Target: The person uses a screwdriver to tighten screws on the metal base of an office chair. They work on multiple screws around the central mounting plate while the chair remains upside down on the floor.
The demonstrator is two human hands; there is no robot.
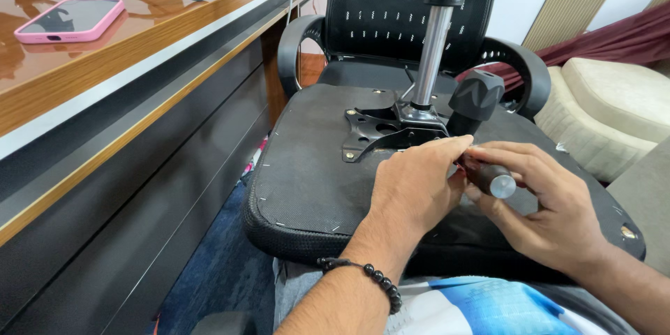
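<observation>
Screwdriver point(492, 178) gripped in right hand point(548, 202), frame ctr-right, tip hidden. Left hand point(415, 185) curled over mounting plate point(380, 129) on upturned chair seat point(307, 167), contents unclear. Risk judged: tip slip onto left fingers, seat fabric gouged; cause: blind alignment.

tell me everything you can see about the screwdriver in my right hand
The screwdriver shows mostly its handle: dark, reddish-black, rounded, with a flat silvery cap at the near end facing the camera. It lies roughly level, its far end pointing left toward the black metal mounting plate on the upturned chair seat's underside. The right hand wraps the handle from the right; the left hand covers its front end, so shaft and tip are hidden.
</observation>
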